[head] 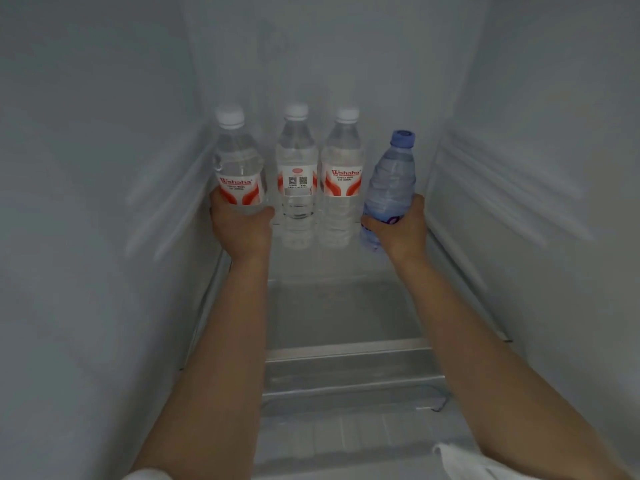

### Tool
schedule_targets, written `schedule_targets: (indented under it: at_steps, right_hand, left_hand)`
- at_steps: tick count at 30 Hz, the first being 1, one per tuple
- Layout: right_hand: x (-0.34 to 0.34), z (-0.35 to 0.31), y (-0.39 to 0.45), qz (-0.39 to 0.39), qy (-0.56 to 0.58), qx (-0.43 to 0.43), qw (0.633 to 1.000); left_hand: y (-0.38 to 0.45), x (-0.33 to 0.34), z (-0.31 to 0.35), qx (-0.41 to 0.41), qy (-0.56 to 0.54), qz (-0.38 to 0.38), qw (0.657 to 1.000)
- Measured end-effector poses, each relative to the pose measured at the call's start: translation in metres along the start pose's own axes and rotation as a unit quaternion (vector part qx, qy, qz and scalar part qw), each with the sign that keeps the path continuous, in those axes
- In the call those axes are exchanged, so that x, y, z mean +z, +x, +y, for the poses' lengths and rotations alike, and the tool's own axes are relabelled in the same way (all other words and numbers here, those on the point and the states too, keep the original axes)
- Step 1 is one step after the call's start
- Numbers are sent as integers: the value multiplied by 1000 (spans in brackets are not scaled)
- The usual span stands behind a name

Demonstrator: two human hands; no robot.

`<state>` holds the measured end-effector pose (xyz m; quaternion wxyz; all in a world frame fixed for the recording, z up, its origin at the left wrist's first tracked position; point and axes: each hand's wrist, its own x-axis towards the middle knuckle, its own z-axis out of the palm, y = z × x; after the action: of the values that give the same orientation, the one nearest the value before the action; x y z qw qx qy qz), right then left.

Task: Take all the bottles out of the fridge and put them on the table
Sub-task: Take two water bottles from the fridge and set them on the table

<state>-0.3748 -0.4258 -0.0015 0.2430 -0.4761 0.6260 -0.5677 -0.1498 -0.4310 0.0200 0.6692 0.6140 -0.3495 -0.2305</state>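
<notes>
Nearest the camera, two white sleeve cuffs, one low left [149, 474] and one low right [460, 459], with bare forearms reaching away into the fridge interior [86, 202]. Below the arms, the near edge of a clear glass shelf [346, 351]. Four bottles in a row at the far end of the shelf. Left hand [240, 226] is wrapped around the lower body of the leftmost clear bottle [237, 157], white cap, red-and-white label; its fingers are closed round the far side and mostly hidden, thumb showing on the right. Whether this bottle rests on the shelf or is lifted, cannot tell. Just to its right stand two more clear bottles upright on the shelf, the middle one [296, 174] showing a code label, the next [341, 178] showing a red label; they are close together, neither held. Right hand [398, 225] grips the blue bottle [389, 181] around its lower half, fingers curled shut on it; the bottle tilts, blue cap leaning right.
</notes>
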Motion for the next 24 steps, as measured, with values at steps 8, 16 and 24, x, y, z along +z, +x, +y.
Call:
schedule_targets:
  at_steps: [8,16,24]
  right_hand:
    - [-26,-22,-57,32,27,-30,999]
    - [-59,-57,-132,-21,90,-25,995]
    - [-122,-81,-254,4,111,-67,992]
  left_hand:
    - [-56,-37,15,31,20,-4,999]
    - [-133,-91,42,25,36,-62,997]
    - [-226,-165,70,-1,-3,-145,989]
